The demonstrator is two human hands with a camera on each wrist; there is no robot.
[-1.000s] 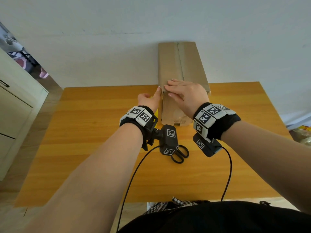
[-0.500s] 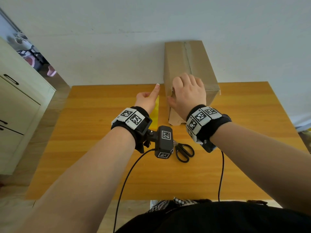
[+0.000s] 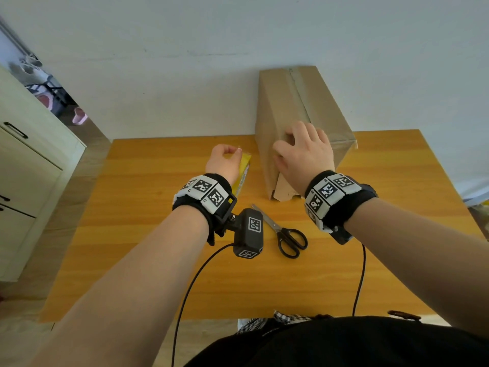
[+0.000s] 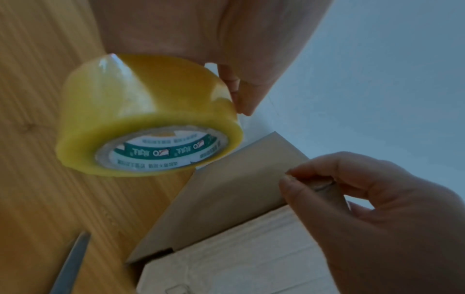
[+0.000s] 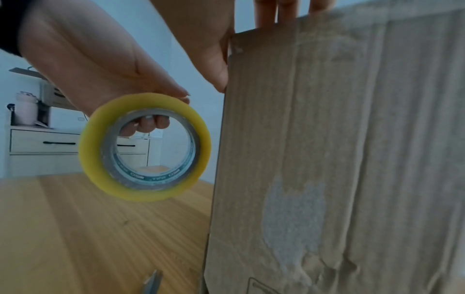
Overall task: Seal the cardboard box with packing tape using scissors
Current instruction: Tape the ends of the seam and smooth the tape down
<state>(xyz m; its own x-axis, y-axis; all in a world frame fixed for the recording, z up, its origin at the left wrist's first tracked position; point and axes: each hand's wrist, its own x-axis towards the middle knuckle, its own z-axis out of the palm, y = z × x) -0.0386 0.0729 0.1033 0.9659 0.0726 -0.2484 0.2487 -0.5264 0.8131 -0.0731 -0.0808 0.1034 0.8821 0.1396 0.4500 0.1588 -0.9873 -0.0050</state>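
Note:
The tall brown cardboard box (image 3: 285, 107) stands on end on the wooden table (image 3: 148, 234), with tape strips along its seam and near face. My right hand (image 3: 288, 144) grips its near upper edge, fingers curled over the top and thumb (image 5: 219, 59) on the side. To the left of the box, my left hand (image 3: 232, 154) holds the yellow packing tape roll (image 4: 146, 119) above the table, fingers through its core (image 5: 148, 125). Black-handled scissors (image 3: 287, 234) lie shut on the table in front of the box, untouched.
A white wall stands right behind the table. A pale cabinet with drawers (image 3: 23, 168) is off the table's left side. Cables from the wrist cameras trail over the near table edge (image 3: 201, 271).
My left hand has left the box's side and now holds the tape roll off to the left. My right hand went from lying flat to curling over the box's edge.

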